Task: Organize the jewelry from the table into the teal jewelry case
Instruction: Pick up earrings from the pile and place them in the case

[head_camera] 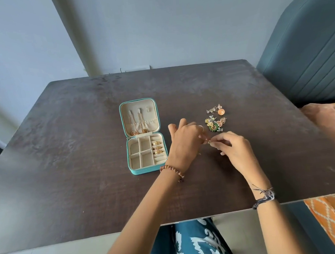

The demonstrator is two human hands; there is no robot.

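Both hands (184, 139) (234, 149) pinch one tiny earring (209, 142); hold it tight, then drop it in the case (145, 167) on the left.

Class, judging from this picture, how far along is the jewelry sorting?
Done: two chains hang in the teal case lid, and three gold rings sit in the ring rolls. In hand: the left hand and right hand pinch a small piece together. Left: the earring pile on the table.
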